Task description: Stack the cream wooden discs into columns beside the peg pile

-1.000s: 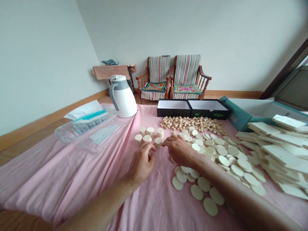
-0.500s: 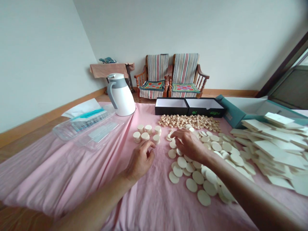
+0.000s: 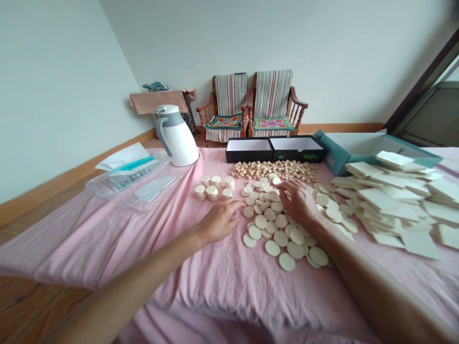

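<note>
The one head-worn camera looks forward and down from just behind the near edge of the pink-covered desk [image 3: 107, 253], facing across it toward the far wall [image 3: 322, 43]. The left hand [image 3: 220, 220] and right hand [image 3: 299, 203] appear close, near mid-frame, their forearms entering from the bottom corners. Two armchairs [image 3: 253, 105] sit well off, near the top.

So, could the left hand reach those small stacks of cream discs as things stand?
Probably yes: the left hand lies on the pink cloth just short of the stacks of cream discs, with only cloth between.
</note>
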